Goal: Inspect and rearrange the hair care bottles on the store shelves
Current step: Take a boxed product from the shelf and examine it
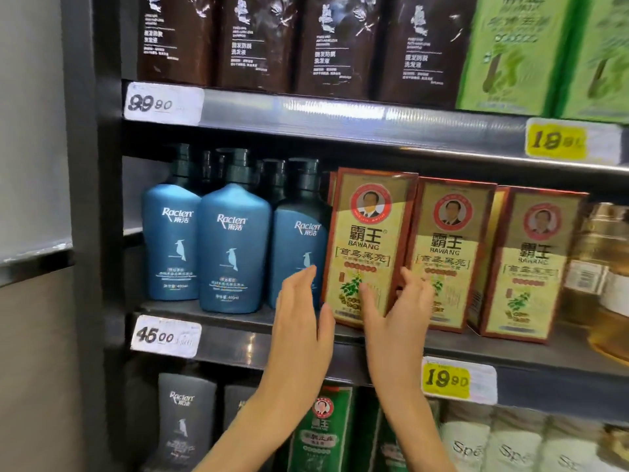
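Two bare forearms rise from the bottom edge toward the middle shelf (231,345) of a shop's hair care rack. The right hand (398,311) grips the leftmost red-and-gold box (367,233), thumb pressed on its front and fingers (413,279) curled round its right edge, wedged between it and the second box (446,253) just beside it. The left hand (299,311) is spread flat with straight fingers and holds nothing. It hovers by the gripped box's lower left corner, in front of the third blue bottle (299,233); whether its thumb touches the box cannot be told. The gripped box stands upright near the shelf's front lip, hemmed in by that bottle on one side and the second box on the other. A third box (531,267) follows to the right, then blurred gold jars (606,267). Two other blue bottles (233,247) stand to the left, with more pump tops behind them. Dark brown bottles (255,39) and green cartons (510,52) fill the shelf above. A grey bottle (185,420), a green box (320,434) and white bottles (476,447) sit below. White price tags (165,335) and yellow price tags (449,378) line the shelf edges.
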Available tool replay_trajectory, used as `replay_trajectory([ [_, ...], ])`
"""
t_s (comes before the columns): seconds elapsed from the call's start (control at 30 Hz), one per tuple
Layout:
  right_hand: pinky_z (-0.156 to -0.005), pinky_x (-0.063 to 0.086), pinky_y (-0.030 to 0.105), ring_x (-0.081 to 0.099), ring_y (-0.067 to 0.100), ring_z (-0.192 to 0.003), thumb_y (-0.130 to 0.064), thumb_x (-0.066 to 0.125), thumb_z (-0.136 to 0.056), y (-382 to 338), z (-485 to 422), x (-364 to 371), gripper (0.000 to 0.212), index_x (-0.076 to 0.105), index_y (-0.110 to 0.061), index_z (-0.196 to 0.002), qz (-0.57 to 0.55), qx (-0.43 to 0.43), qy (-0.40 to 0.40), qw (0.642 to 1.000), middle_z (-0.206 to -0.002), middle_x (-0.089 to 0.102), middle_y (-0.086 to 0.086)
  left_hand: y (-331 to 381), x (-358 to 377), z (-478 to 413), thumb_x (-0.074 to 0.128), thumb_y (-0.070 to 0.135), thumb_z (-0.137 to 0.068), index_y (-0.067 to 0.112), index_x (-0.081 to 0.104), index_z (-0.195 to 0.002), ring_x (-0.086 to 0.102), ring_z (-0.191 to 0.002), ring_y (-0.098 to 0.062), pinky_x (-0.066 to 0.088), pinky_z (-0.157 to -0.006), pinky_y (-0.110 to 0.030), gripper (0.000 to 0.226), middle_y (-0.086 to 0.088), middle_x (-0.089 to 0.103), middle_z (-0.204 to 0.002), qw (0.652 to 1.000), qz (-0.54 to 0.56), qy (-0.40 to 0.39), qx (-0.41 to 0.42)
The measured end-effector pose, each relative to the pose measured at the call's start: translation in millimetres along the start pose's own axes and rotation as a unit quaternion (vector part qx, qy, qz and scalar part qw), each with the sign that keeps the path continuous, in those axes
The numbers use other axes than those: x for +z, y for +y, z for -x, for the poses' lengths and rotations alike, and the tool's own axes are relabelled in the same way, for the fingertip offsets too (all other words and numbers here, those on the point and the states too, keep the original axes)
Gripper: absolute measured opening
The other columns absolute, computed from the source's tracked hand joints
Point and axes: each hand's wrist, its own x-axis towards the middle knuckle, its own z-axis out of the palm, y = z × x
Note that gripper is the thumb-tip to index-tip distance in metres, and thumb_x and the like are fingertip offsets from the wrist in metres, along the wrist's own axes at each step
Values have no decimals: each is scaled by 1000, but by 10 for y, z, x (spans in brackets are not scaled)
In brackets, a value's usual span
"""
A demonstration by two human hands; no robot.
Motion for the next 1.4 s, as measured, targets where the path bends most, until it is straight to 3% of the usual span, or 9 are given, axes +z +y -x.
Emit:
replay_trajectory([
  [0.23, -101, 38, 41, 45, 25, -118, -12, 61, -89, 12, -7, -18, 42, 47, -2, -127, -15, 1, 5, 1000, -122, 46, 9, 140, 201, -104, 44, 20, -95, 11, 24, -143, 32, -117, -3, 18, -91, -9, 53, 1, 37, -131, 997, 12, -31, -70],
  [0.43, -88, 38, 22, 47, 14, -101, -9, 60, -90, 73, -25, -120, 29, 50, -7, -117, -31, 3, 30, 999, -106, 46, 0, 242, 274, -161, 47, 13, -93, 13, 34, -136, 39, -111, -16, 30, -94, -22, 44, 1, 31, -113, 995, 23, -38, -86],
  [0.67, -74, 32, 8, 47, 10, -93, -17, 63, -89, 146, -64, -176, 27, 50, -10, -112, -6, -6, 5, 1000, -102, 49, -1, 258, 287, -235, 48, 21, -94, 8, 36, -116, 51, -99, -22, 29, -71, -19, 28, -9, 50, -113, 993, -70, -48, -84],
  [0.77, -76, 33, 7, 47, 9, -92, -19, 64, -89, 171, -67, -184, 32, 51, -9, -116, -11, -1, 5, 1000, -103, 50, 0, 214, 264, -243, 52, 22, -93, 8, 39, -115, 53, -101, -21, 35, -77, -24, 29, -7, 55, -113, 995, -50, -54, -72],
  [0.87, -79, 34, 11, 45, 10, -93, -20, 65, -87, 183, -50, -188, 39, 51, -6, -121, -15, -12, 1, 1000, -103, 46, -1, 184, 288, -213, 55, 20, -91, 11, 39, -123, 49, -107, -17, 30, -77, -15, 37, -4, 51, -118, 997, -12, -38, -69],
  [1.0, -76, 33, 5, 44, 9, -91, -18, 68, -85, 190, -45, -200, 34, 51, -6, -112, -32, -23, -3, 999, -103, 45, -2, 188, 344, -181, 55, 17, -90, 13, 29, -142, 36, -117, -14, 31, -103, -26, 58, -5, 39, -121, 993, 63, -45, -92],
  [1.1, -76, 35, 12, 47, 13, -93, -16, 69, -84, 188, -48, -215, 31, 49, -6, -106, -53, -21, -8, 998, -104, 48, 3, 212, 376, -164, 53, 13, -91, 14, 27, -143, 32, -119, -13, 30, -107, -32, 58, -8, 37, -123, 990, 93, -37, -101],
  [1.27, -86, 47, 30, 55, 20, -101, -20, 66, -86, 152, -23, -270, 29, 48, -6, -104, -122, -13, -25, 992, -107, 55, 8, 340, 391, -89, 49, 13, -94, 13, 19, -144, 35, -116, 0, 26, -100, -11, 58, -4, 32, -135, 981, 156, -26, -113],
  [1.4, -88, 51, 38, 60, 19, -103, -24, 63, -88, 109, -19, -355, 27, 46, -9, -102, -187, -7, -51, 981, -106, 62, 4, 412, 361, -81, 46, 11, -95, 12, 21, -139, 43, -126, -15, 37, -106, -38, 51, -7, 43, -138, 974, 198, -17, -109],
])
